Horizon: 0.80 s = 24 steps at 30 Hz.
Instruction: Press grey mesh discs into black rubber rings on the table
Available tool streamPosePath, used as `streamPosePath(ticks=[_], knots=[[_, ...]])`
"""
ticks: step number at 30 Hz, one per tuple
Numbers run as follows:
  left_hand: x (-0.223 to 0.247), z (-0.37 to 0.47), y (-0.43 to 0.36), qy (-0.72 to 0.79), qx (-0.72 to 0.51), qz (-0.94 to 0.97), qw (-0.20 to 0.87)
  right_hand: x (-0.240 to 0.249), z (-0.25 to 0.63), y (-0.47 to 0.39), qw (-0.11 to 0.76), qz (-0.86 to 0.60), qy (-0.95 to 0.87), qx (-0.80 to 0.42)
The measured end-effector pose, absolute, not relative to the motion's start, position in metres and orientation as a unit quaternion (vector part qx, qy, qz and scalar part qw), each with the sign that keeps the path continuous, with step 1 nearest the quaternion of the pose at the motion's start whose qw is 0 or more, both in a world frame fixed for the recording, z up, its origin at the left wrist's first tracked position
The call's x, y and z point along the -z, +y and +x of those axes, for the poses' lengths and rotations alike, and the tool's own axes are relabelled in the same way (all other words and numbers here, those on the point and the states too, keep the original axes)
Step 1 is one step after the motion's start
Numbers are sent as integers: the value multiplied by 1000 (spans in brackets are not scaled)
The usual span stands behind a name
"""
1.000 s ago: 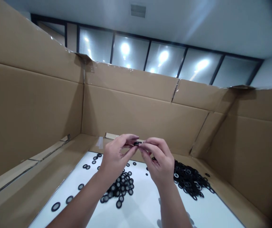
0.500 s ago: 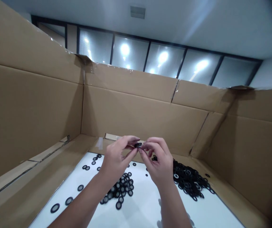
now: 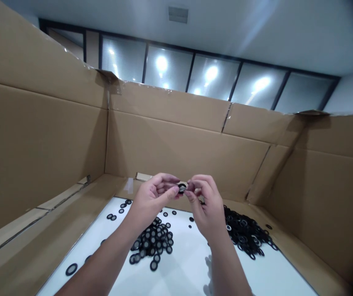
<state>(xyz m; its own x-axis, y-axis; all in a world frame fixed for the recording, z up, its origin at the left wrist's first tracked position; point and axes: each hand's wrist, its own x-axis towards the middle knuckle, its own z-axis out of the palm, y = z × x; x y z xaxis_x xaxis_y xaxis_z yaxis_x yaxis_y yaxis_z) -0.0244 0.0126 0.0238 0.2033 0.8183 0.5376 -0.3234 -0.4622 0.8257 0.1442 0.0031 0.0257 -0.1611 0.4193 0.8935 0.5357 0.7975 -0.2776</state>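
Between the fingertips of both hands, above the far edge of the white board (image 3: 188,255), is a small black ring (image 3: 181,188) with a pale centre. My left hand (image 3: 156,193) pinches its left side with thumb and fingers. On its right side, my right hand (image 3: 205,201) has thumb and fingers closed at the rim. A pile of black rings with grey centres (image 3: 153,238) lies below and beside my left forearm. Right of my right hand is a larger heap of black rings (image 3: 247,230), which look open in the middle.
Tall cardboard walls (image 3: 176,135) surround the board on the left, back and right. Loose rings (image 3: 71,269) lie along the board's left side, and a few small ones near its back edge. One black ring (image 3: 268,226) rests on cardboard at the right.
The held ring has turned so its face and pale centre show more. My left hand has shifted slightly left, uncovering more of the pile with grey centres.
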Motion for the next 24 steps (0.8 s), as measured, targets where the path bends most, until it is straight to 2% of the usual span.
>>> streamPosePath(ticks=[7,12,14,20,24], knots=[[-26,-25,14,228,-605,597,476,-26,150,-1,531,-319,-784,-42],[-27,-31,19,269,-623,611,408,-20,182,-10,526,-333,-763,-174],[-26,-33,20,275,-615,622,399,-8,204,-14,450,-403,-776,-178],[-23,-32,19,267,-580,653,407,69,282,-19,37,-612,-772,-167],[-24,-30,16,269,-563,670,403,97,316,-21,9,-647,-749,-139]])
